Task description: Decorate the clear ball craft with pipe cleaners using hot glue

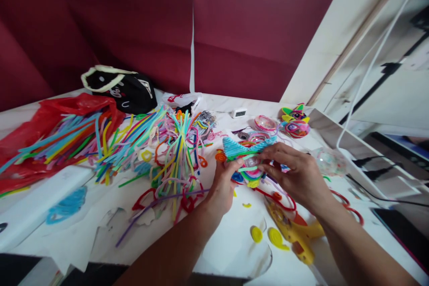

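Observation:
A colourful pipe cleaner figure (250, 146) with light-blue pointed ears is held up over the table between both hands. My left hand (224, 183) grips its left side, thumb on the front. On the right side, the fingers of my right hand (291, 167) are pinched at a pale green strip (250, 169) across the figure's front. Whether that strip is fixed or loose I cannot tell. Beneath my right forearm lies a yellow hot glue gun (295, 232). Yellow coiled discs (275, 236) rest on the table close to it.
Bundles of pipe cleaners (181, 143) spread across the left and middle, some in a red plastic bag (20, 143). A black pouch (134, 91), a small white digital display (239, 113), another finished-looking figure (295, 120) and a clear ball (330, 161) stand behind. A phone (402, 232) lies right.

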Demonstrator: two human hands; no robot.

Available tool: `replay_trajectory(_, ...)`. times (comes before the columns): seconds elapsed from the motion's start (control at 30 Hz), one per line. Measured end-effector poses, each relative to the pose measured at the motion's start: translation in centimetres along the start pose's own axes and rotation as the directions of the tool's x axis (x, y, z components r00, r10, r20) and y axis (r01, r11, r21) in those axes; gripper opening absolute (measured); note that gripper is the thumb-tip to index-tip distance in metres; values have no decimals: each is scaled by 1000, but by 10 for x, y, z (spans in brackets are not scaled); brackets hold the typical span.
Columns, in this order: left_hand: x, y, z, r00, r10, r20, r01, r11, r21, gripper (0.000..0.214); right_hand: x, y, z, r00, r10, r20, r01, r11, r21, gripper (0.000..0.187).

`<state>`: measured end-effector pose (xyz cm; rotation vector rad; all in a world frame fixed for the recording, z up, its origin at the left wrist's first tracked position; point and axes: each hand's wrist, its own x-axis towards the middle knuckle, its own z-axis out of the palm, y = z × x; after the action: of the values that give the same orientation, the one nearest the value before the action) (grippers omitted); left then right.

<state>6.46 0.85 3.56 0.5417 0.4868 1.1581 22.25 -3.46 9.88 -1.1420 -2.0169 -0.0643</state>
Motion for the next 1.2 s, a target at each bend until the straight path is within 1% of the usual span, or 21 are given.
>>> replay_trajectory(0.1, 0, 0, 0, 1000, -3, 4, 3, 1000, 2, 52, 1, 0, -1, 1000, 16, 23, -16, 1000, -12, 12)
replay_trajectory(0.27, 2, 1, -2, 999, -28, -18, 28, 1000, -9, 56, 2, -2, -1, 999, -13, 44, 14, 999, -39, 14)
replay_trajectory(0.4, 1, 2, -1, 999, -27, -21, 27, 1000, -3, 56, 3, -2, 1, 999, 27, 33, -26, 999, -34, 10)
replay_trajectory(0.53, 1, 0, -1, 998, -60, -38, 60, 998, 1, 60, 4, -2, 7, 995, 85, -47, -87, 996, -29, 10)
replay_trajectory(0.6, 3, -1, -2, 997, -78, -11, 78, 997, -25, 60, 5, -3, 11, 990, 110, -89, -111, 994, -4, 10)
replay_trajectory(0.67, 4, -1, -3, 994, -103, 32, 105, 993, -55, 55, 7, -8, 13, 985, 128, -118, -124, 991, 39, 10)
replay_trajectory(0.73, 6, 0, -3, 990, -129, 62, 133, 989, -67, 48, 8, -14, 9, 978, 148, -148, -137, 987, 81, 9)
replay_trajectory(0.83, 7, 2, -3, 987, -151, 61, 154, 986, -55, 43, 5, -20, -9, 947, 226, -227, -196, 969, 150, 9)
replay_trajectory(0.9, 8, 3, -3, 991, -132, 19, 133, 990, -42, 42, -4, -15, -26, 911, 320, -262, -263, 937, 230, 8)
replay_trajectory(0.93, 8, 3, -4, 993, -116, -15, 116, 993, -37, 42, -11, -9, -34, 896, 367, -251, -299, 915, 271, 6)
replay_trajectory(0.97, 9, 4, -4, 993, -116, -28, 115, 993, -27, 43, -20, -1, -42, 883, 416, -219, -346, 890, 297, 5)
replay_trajectory(1.03, 10, 4, -3, 992, -124, -29, 124, 992, -5, 42, -42, 20, -55, 861, 499, -102, -452, 841, 296, 10)
replay_trajectory(1.1, 12, 3, -2, 993, -113, -39, 113, 994, -5, 40, -67, 42, -64, 831, 555, -34, -537, 817, 210, 13)
replay_trajectory(1.13, 13, 2, -2, 993, -111, -50, 111, 994, -6, 39, -79, 50, -67, 830, 558, -8, -551, 822, 148, 15)
replay_trajectory(1.17, 14, 1, -2, 992, -114, -58, 113, 994, -7, 39, -90, 55, -70, 842, 540, -16, -538, 841, 56, 14)
replay_trajectory(1.2, 16, 0, -2, 991, -112, -68, 112, 994, -10, 38, -101, 57, -72, 867, 498, -16, -498, 865, -56, 14)
